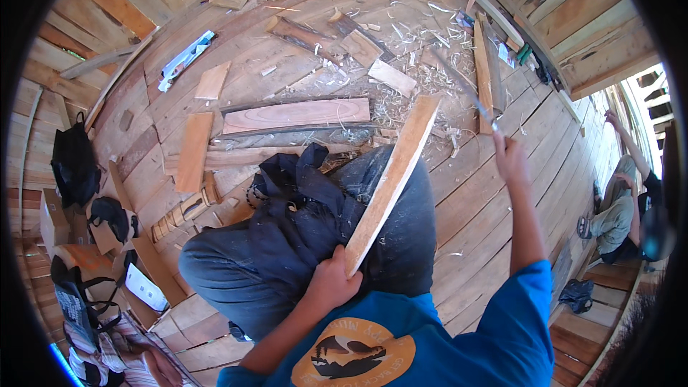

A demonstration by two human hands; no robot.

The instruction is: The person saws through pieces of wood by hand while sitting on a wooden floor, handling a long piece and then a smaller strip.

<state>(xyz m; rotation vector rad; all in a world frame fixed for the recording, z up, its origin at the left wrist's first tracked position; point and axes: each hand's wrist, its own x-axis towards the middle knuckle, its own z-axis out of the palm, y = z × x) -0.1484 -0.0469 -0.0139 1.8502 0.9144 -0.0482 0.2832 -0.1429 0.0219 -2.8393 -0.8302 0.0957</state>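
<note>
My left hand (333, 285) is closed round the near end of a long, narrow wooden board (394, 175). The board slants away from me across my right thigh, its far end over the shavings. Out to the right, my right hand (512, 161) grips the handle of a long-bladed knife (471, 91), slightly smeared by motion. Its blade points forward and left, apart from the board. A dark cloth (304, 197) lies bunched over my lap.
Curled wood shavings (437, 32) litter the plank floor ahead. Around them lie a reddish board (297, 115), an orange-brown plank (193, 152) and a log piece (301, 34). Bags and cardboard boxes (54, 218) stand at left. Another person (623, 208) sits at far right.
</note>
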